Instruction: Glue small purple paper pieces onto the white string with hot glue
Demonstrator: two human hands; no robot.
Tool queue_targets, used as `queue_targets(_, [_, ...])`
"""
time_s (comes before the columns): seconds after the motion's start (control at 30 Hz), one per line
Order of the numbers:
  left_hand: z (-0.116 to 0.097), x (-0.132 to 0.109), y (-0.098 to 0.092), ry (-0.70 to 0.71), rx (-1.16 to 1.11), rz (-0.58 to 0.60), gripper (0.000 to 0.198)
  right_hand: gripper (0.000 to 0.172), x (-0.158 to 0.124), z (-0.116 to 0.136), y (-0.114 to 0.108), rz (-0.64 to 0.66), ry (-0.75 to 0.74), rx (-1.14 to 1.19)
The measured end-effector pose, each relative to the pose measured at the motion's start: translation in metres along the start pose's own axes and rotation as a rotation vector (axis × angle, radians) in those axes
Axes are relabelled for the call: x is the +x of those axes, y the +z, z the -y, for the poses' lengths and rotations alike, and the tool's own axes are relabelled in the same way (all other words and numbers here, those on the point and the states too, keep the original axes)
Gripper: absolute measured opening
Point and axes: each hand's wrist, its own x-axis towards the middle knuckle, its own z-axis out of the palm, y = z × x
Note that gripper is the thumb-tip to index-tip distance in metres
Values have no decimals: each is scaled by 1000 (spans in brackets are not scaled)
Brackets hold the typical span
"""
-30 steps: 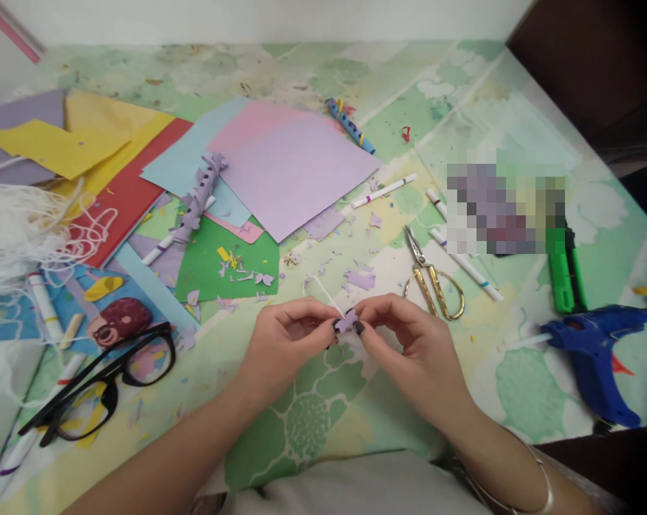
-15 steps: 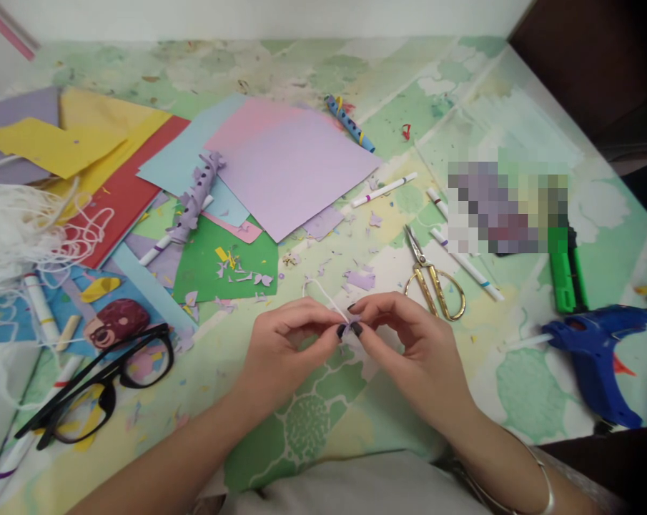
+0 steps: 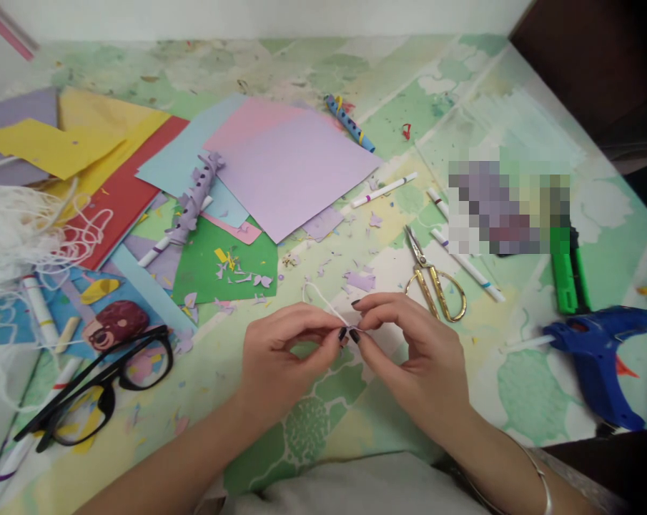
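My left hand (image 3: 291,350) and my right hand (image 3: 412,350) meet low in the middle, thumb and forefinger of each pinched together. Between their tips is a tiny purple paper piece (image 3: 351,327), mostly hidden by the fingers. A white string (image 3: 323,296) rises from the pinched tips and loops off to the upper left. The right hand's other fingers are lifted and curled. Beyond the right hand lie gold-handled scissors (image 3: 433,282), their blades pointing away. Purple paper scraps (image 3: 359,279) are scattered just past the fingertips.
Coloured paper sheets (image 3: 296,172), a purple dotted paper roll (image 3: 197,197) and a blue roll (image 3: 349,123) lie further back. At left are tangled white yarn (image 3: 28,236) and black glasses (image 3: 106,386). A blue glue gun (image 3: 596,357) and green cutter (image 3: 564,275) sit at right.
The right fingers have shifted slightly and the forefinger has lifted a little. Less of the purple piece shows between the fingertips. The things on the table lie as before.
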Motion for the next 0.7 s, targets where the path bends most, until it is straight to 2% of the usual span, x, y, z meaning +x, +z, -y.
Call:
queue_targets(0.2, [0,-1,0,93,134,-7,14,13,0,0,-1,7,-16,-16])
queue_targets(0.4, [-1,-1,1,171,174,-3,14,14,-1,1,-2,14,-20,0])
queue_targets(0.7, [-1,-3,1,181,238,-24,16,14,-2,1,-2,-40,-88,43])
